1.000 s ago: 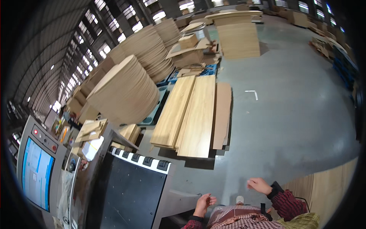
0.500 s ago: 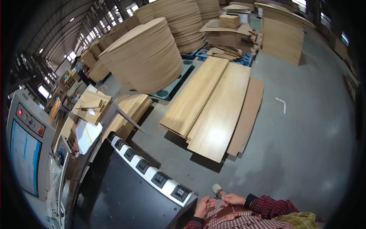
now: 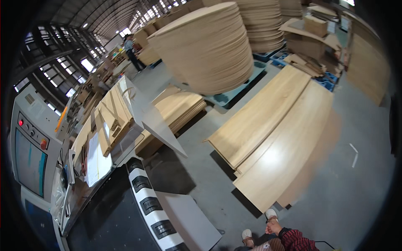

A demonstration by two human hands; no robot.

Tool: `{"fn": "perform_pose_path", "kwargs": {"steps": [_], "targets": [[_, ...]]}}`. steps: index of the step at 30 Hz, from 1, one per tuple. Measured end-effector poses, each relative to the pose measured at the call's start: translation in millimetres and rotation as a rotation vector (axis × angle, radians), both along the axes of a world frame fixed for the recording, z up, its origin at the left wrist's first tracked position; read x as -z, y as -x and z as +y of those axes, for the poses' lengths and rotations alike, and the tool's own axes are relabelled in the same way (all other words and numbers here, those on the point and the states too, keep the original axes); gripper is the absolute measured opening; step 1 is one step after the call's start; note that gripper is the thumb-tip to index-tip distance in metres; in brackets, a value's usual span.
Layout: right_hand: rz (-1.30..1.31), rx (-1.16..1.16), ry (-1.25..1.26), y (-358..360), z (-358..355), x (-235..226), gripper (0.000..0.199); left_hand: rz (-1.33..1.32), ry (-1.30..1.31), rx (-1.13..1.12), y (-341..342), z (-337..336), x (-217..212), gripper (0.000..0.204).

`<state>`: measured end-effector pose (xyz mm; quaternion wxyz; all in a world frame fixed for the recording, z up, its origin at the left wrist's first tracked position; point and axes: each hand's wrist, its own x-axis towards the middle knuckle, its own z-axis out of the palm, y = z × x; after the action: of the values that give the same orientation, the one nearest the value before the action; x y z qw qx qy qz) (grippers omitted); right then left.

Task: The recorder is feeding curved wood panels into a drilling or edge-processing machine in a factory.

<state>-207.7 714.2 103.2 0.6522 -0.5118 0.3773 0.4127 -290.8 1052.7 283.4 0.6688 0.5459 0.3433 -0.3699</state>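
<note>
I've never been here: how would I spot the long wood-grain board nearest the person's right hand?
Start at the nearest big drum-shaped stack of thin sheets. Between it and the person's right hand, two long wood-grain boards lie side by side; you want the right-hand board. Unlike the left-hand board, it carries a bright white glare, and its near end reaches closer to the shoes.

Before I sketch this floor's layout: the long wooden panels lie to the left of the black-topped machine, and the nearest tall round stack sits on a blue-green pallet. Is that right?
Not quite: the long wooden panels lie to the right of the black-topped machine, as the head view shows. The nearest tall round stack sits on a blue-green pallet.
</note>
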Motion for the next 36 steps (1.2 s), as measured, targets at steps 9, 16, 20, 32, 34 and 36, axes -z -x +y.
{"fn": "perform_pose_path", "kwargs": {"steps": [9,16,20,32,34,36], "targets": [[-0.305,-0.575,0.537,-89.5,-95.0,170.5,0.055,0.214,0.002,-0.179,-5.4,-125.0,11.0,0.048],[-0.351,-0.364,0.774,-72.0,-139.2,309.3,0.064,0.527,-0.068,-0.108,-34.5,-161.0,47.9,0.047],[-0.227,0.205,0.611,-72.0,-136.8,332.6,0.059,0.475,-0.048,-0.149,-23.1,-153.4,60.9,0.046],[-0.025,0.77,-0.169,-95.7,-124.4,168.5,0.031,0.423,-0.061,-0.204,-18.8,-164.1,43.2,0.048],[-0.076,0.829,-0.184,-106.8,-119.4,118.4,0.032,0.39,-0.036,-0.179,-26.7,-173.2,41.6,0.048],[-0.128,0.889,-0.202,-115.3,-116.8,57.4,0.033,0.355,-0.012,-0.152,-36.9,-180.1,38.2,0.048]]}}
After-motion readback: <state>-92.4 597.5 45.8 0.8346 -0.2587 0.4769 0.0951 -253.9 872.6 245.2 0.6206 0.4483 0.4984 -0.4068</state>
